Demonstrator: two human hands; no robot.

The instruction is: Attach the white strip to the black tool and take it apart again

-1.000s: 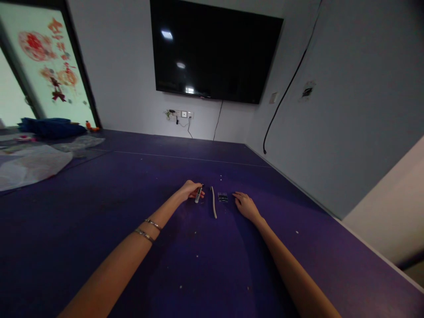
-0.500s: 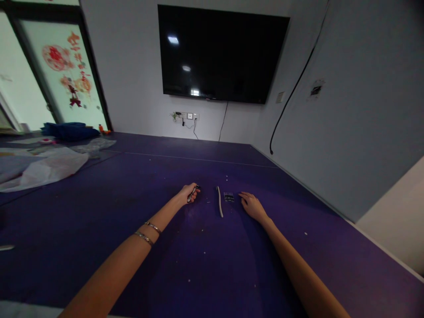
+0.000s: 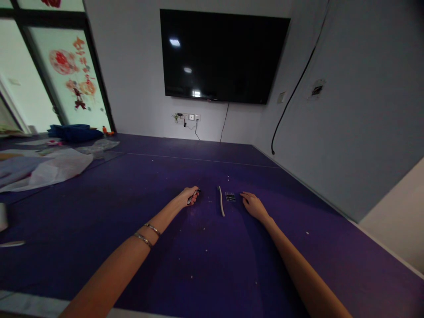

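Observation:
My left hand (image 3: 189, 196) is closed around a small black-and-silver hand tool (image 3: 193, 197), whose exact kind I cannot make out. My right hand (image 3: 253, 205) rests palm down on the purple surface, its fingers stretched out, with nothing held. Between the hands lies a slim, slightly bent white stick (image 3: 221, 203) with a darker far end. Just right of the stick is a small dark clear-looking packet (image 3: 230, 197), close to the fingertips of my right hand but apart from them.
The purple tabletop (image 3: 159, 274) carries small white specks. Plastic sheeting (image 3: 62, 165) and a dark blue cloth bundle (image 3: 75, 133) lie at the far left. A white-grey strip (image 3: 12, 244) is at the left edge. A black cable (image 3: 291, 99) hangs down the right wall.
The camera view has shifted slightly, revealing more at the left edge. Both hands keep nearly the same pose, and the stick and packet stay in place on the table.

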